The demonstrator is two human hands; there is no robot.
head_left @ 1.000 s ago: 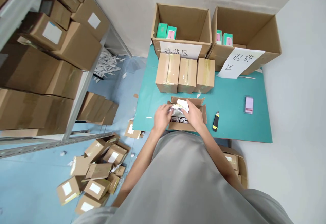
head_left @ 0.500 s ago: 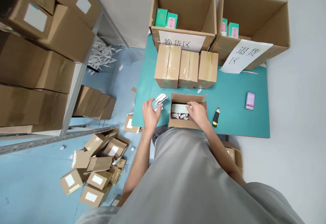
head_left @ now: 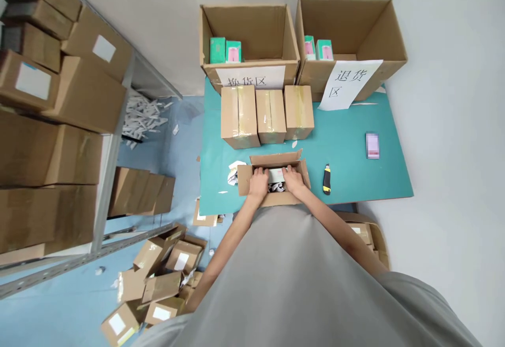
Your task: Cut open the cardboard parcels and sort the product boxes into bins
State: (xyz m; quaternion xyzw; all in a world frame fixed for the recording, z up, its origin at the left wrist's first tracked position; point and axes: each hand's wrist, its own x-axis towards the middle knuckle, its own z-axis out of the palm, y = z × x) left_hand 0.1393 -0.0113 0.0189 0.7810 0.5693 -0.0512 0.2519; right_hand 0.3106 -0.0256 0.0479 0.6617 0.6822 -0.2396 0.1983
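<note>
An open cardboard box (head_left: 245, 180) stands at the table's near edge with its flaps spread. Inside lies a pale, flat-topped carton (head_left: 275, 175), and crumpled paper (head_left: 278, 187) fills the space in front of it. My left hand (head_left: 259, 183) reaches into the box and closes on the carton's left end. At the other end, my right hand (head_left: 293, 180) grips the carton too; the fingertips of both hands are partly hidden. More crumpled paper (head_left: 233, 173) lies left of the box. A black and yellow utility knife (head_left: 326, 180) rests to its right.
Several taped boxes (head_left: 270, 115) stand in a row behind the open box. Two large labelled cartons (head_left: 252, 67) (head_left: 389, 68) at the back hold green boxes. A small pixelated item (head_left: 372, 145) lies on the green table (head_left: 347, 126). Shelving with boxes (head_left: 84, 94) is at left.
My left hand has let go of the crumpled paper, left on the table, and moved right into the box onto the carton. My right hand stays on the carton. The view has shifted.
</note>
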